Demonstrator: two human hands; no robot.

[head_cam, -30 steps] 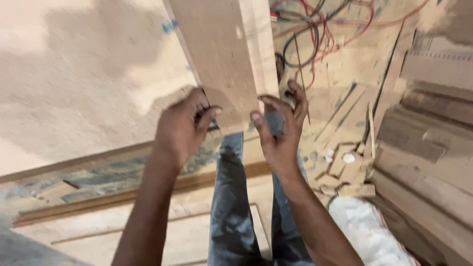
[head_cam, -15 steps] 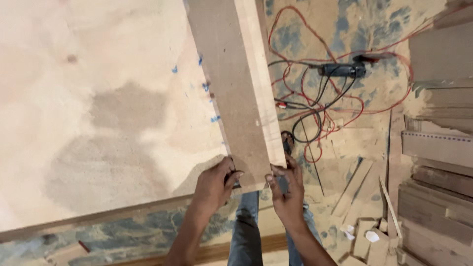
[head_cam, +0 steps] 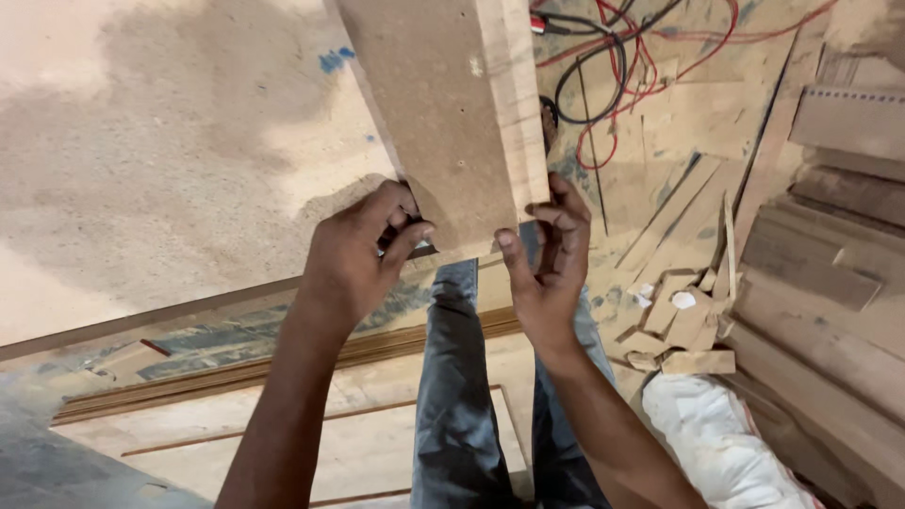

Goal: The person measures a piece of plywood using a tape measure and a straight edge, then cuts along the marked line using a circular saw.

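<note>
A person's two bare hands hold the near end of a thick wooden board (head_cam: 452,113) over a large plywood sheet (head_cam: 141,141) in a dusty workshop. The left hand (head_cam: 363,250) is clenched on the board's lower left corner, thumb pressed to its face; the right hand (head_cam: 547,259) grasps the lower right edge, where pale layered wood shows. Compared with half a second ago, the board's end fills more of the view and both hands sit lower and closer to the camera, which suggests the board has been drawn back toward the body, with both grips kept on it. Below, the person's jeans-clad legs (head_cam: 462,396) stand beside long wooden strips (head_cam: 283,368). To the right lie tangled red and black cables (head_cam: 622,66), wood offcuts (head_cam: 679,320), stacked planks (head_cam: 830,273) and a white sack (head_cam: 726,443).
</note>
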